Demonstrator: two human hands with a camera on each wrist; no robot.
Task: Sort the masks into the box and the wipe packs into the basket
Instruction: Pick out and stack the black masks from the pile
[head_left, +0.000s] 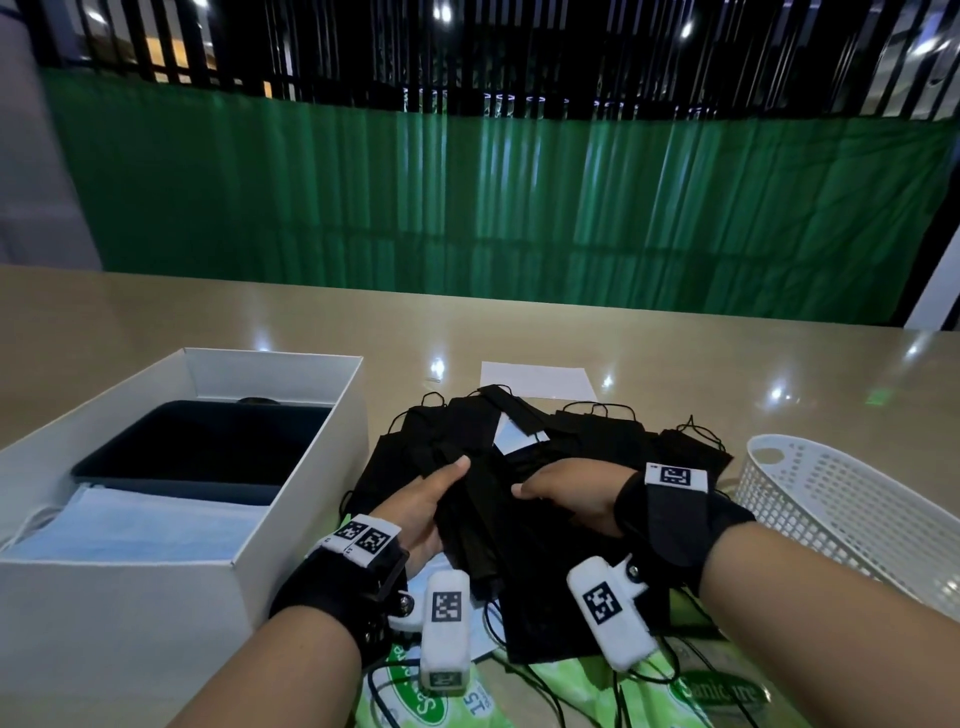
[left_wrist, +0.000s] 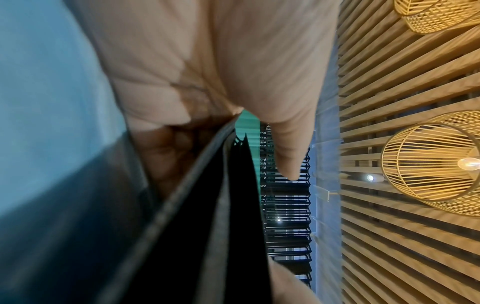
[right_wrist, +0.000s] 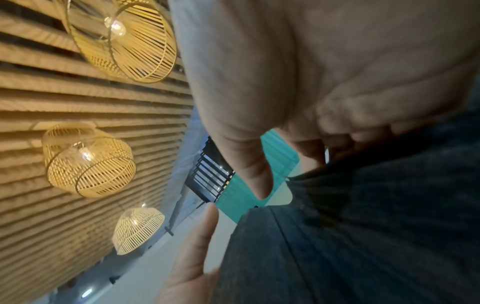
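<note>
Left hand: our left hand (head_left: 415, 514) grips one side of a stack of black masks (head_left: 483, 525), thumb on top and the fingers tucked under it; the left wrist view shows the stack's edges (left_wrist: 233, 205) running out from our palm.
Right hand: our right hand (head_left: 566, 499) holds the opposite side of the same stack, fingers curled over it and thumb pointing toward the left thumb.
Loose masks: just beyond the grip, more black masks (head_left: 597, 431) lie heaped on the beige table (head_left: 727, 364), their ear loops trailing.
Wipe packs: green wipe packs (head_left: 597, 691) lie under the heap, on the near side of the grip, partly covered.
Box: the white box (head_left: 291, 441) stands just left of our left hand, with blue masks (head_left: 140, 525) at its near end and a dark tray (head_left: 208, 447) behind them.
Basket: the white mesh basket (head_left: 852, 514) sits to the right of our right wrist.
Paper: a white sheet (head_left: 535, 379) lies past the heap.
</note>
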